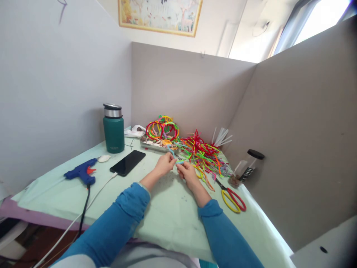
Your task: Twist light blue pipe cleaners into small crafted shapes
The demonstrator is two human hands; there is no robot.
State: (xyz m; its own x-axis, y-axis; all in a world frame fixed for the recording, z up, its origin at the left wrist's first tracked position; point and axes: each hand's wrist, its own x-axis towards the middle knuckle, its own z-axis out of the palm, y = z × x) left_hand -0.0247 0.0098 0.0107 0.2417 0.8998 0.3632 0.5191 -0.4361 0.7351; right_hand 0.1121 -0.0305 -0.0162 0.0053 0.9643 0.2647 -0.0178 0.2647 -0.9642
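My left hand [165, 164] is closed, its fingers pinched on a light blue pipe cleaner [171, 150] whose bent end sticks up above the fingertips. Close beside it, my right hand [187, 172] is closed too, pinching a small blue-and-green piece [180, 162]. The fingertips of both hands nearly meet over the table. Behind them lie a tray [156, 147] with small pieces and colourful pipe cleaner rings [162, 130], and a tangled pile of bright pipe cleaners [199, 149].
On the left are a blue glue gun [82, 171], a phone [128, 162] with a white cable and a green bottle [113, 134]. Scissors [232, 199], white sticks [222, 137] and a jar [247, 168] stand or lie right. Partition walls surround the table [170, 223].
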